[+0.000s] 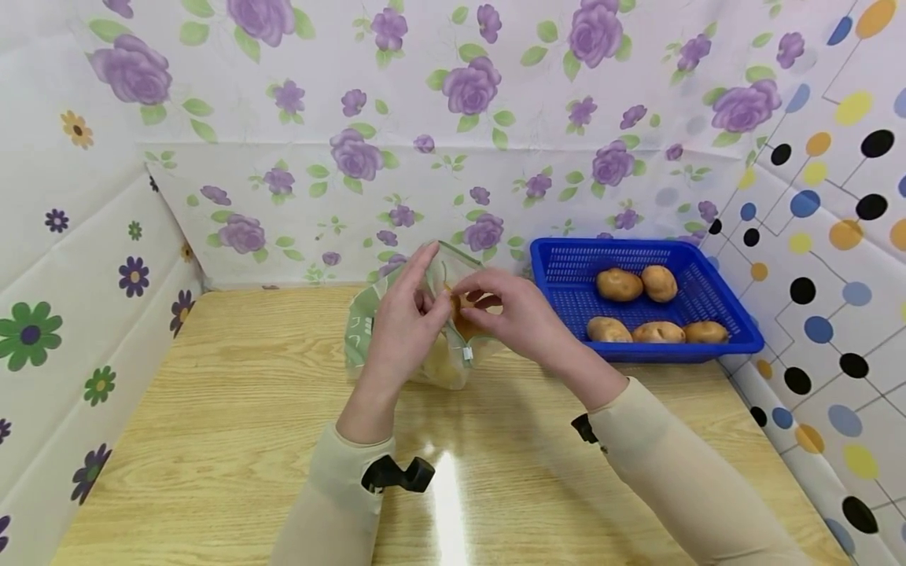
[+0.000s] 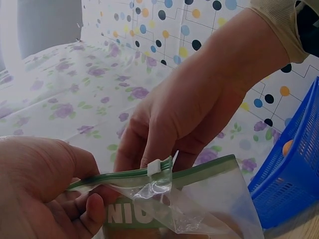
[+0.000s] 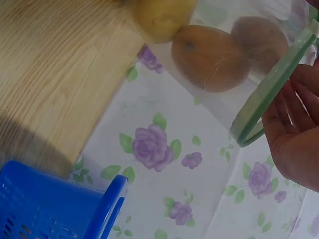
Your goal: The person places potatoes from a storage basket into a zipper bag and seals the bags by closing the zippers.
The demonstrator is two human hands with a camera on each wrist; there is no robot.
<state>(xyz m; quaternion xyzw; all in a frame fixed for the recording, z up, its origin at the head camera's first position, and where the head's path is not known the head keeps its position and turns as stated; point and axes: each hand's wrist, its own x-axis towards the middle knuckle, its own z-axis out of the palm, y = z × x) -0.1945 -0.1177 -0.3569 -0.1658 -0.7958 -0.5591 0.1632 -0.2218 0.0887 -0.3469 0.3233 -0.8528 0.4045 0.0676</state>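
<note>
A clear slider zip bag [image 1: 442, 365] with green edging and printing stands on the table with potatoes inside it. My left hand [image 1: 406, 318] grips the bag's left side near its mouth, thumb toward the middle. From the right, my right hand [image 1: 520, 310] meets the mouth with bent fingers and thumb at the green rim; its fingertips are partly hidden by the bag. A white slider [image 2: 155, 167] sits on the green zip strip [image 2: 119, 178] in the left wrist view. Through the plastic in the right wrist view, a brown potato [image 3: 209, 57] lies among others.
A blue basket [image 1: 541, 275] stands to the right of the bag, holding several potatoes, one of them a rounded potato [image 1: 659, 283]. Beneath everything is a wood-grain table [image 1: 233, 424]. Patterned sheets [image 1: 425, 181] rise behind the table and along both sides.
</note>
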